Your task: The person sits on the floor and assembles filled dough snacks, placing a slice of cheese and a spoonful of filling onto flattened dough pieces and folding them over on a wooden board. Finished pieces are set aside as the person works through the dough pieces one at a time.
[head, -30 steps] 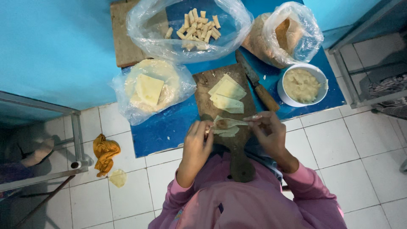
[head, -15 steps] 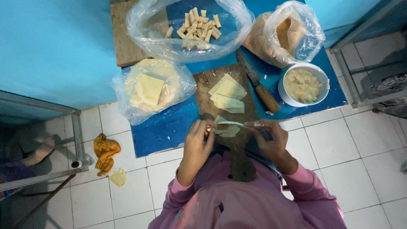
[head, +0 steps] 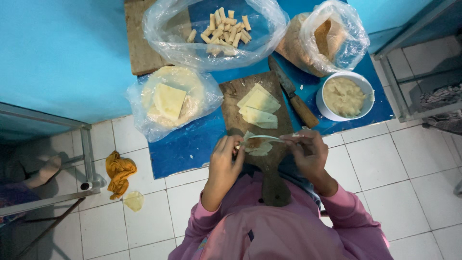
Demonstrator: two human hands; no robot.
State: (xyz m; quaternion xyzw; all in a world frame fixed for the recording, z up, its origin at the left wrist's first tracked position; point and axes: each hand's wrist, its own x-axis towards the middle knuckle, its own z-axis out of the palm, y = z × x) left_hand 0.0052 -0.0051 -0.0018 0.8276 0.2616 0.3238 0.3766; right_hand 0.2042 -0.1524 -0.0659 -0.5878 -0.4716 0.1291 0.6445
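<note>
Wooden board under hands; left hand pinches wrapper, right hand grips spoon; knife beside.

No labels, signs or screens in my view, just three clear plastic bags on the blue mat. Big open bag at top centre, holding pale rolled sticks. Second bag at top right, bunched up, brown crumbs inside, just above the white bowl. Third bag at left, round, wrapped around pale yellow wrapper sheets.
</note>
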